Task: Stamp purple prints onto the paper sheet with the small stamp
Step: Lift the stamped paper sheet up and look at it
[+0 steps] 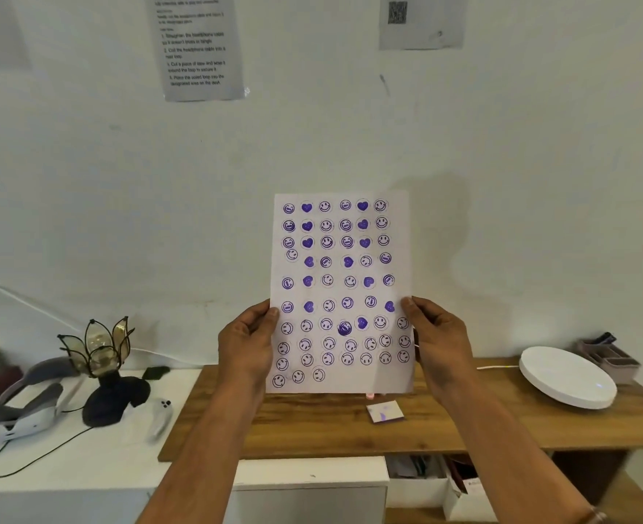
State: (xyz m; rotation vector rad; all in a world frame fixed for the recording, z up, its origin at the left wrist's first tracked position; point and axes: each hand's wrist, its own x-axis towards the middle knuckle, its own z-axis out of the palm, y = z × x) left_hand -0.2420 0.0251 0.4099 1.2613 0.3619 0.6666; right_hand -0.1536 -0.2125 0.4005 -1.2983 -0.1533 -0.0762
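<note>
I hold the paper sheet (340, 293) upright in front of the wall, above the wooden table (312, 425). It is covered with several rows of purple smiley and heart prints. My left hand (248, 342) pinches its lower left edge and my right hand (439, 334) pinches its lower right edge. A small pink object (370, 396), possibly the stamp, peeks out just under the sheet's bottom edge; most of it is hidden. A small white pad with purple stains (385, 411) lies on the table below the sheet.
A white round disc (567, 376) and a grey organiser tray (611, 359) sit at the table's right end. On the white surface to the left stand a lotus-shaped lamp (102, 353), toy sharks (28, 410) and cables. Printed notices (199, 47) hang on the wall.
</note>
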